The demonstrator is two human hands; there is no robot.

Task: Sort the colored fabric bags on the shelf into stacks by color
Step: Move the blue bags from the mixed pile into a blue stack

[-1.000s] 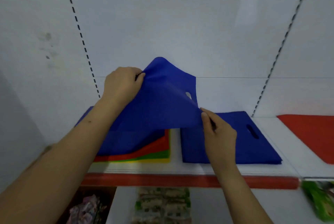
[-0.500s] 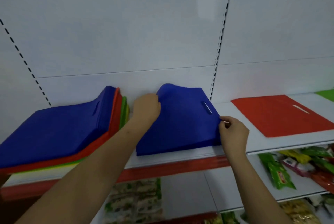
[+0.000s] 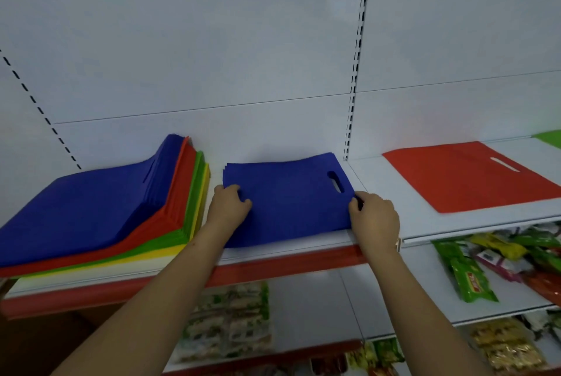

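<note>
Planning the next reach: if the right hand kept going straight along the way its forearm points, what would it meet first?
The right hand would slide over the blue stack it already pinches, probably reaching the handle cutout first, then the back panel; depth is unclear.

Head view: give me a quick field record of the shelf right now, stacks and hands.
mixed pile: far left, blue on top, then red, green, yellow
blue stack: middle, flat on the shelf
red bag: lies alone to the right
green bag: corner only, far right edge
left hand: grips the blue stack's left edge
right hand: pinches its right corner
</note>
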